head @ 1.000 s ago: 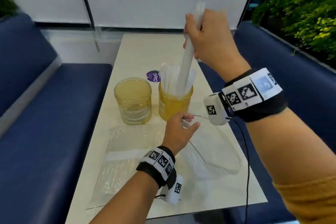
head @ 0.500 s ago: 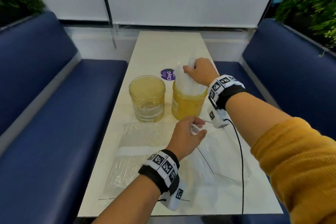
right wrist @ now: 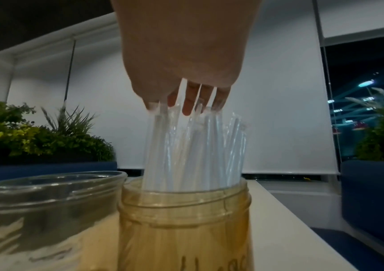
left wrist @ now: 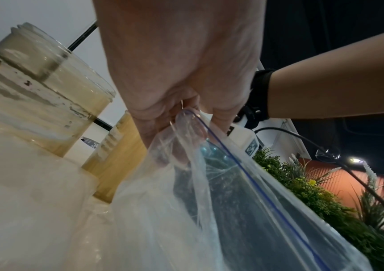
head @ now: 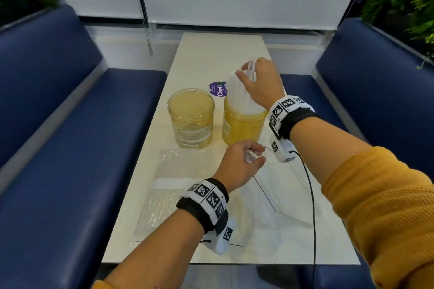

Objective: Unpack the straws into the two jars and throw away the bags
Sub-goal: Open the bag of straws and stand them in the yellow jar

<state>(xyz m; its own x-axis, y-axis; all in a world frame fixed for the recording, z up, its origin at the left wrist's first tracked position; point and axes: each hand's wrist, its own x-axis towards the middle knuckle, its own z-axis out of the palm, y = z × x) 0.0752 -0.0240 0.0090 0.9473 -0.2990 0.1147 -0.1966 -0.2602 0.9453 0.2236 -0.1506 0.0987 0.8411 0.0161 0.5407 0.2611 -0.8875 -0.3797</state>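
Two amber jars stand mid-table. The left jar (head: 190, 118) (right wrist: 47, 201) holds no straws. The right jar (head: 243, 128) (right wrist: 184, 229) is packed with wrapped white straws (head: 239, 95) (right wrist: 193, 150) that stand upright. My right hand (head: 258, 80) (right wrist: 186, 99) hovers over them, its straight fingers spread down onto the straw tops. In front of the jars my left hand (head: 246, 159) (left wrist: 186, 117) pinches the mouth of a clear zip bag (head: 284, 192) (left wrist: 232, 201), which looks emptied and lies on the table. A second clear bag of straws (head: 178, 185) lies flat at the near left.
The narrow cream table (head: 211, 54) runs between two blue benches (head: 70, 124) (head: 375, 77). A purple sticker (head: 218, 88) sits behind the jars. A black cable (head: 310, 195) hangs from my right wrist across the near right of the table. Plants stand behind both benches.
My right hand came down from high above the jar, lowering a bundle of straws into the right jar, and now only touches their tops. The left hand has kept hold of the bag.
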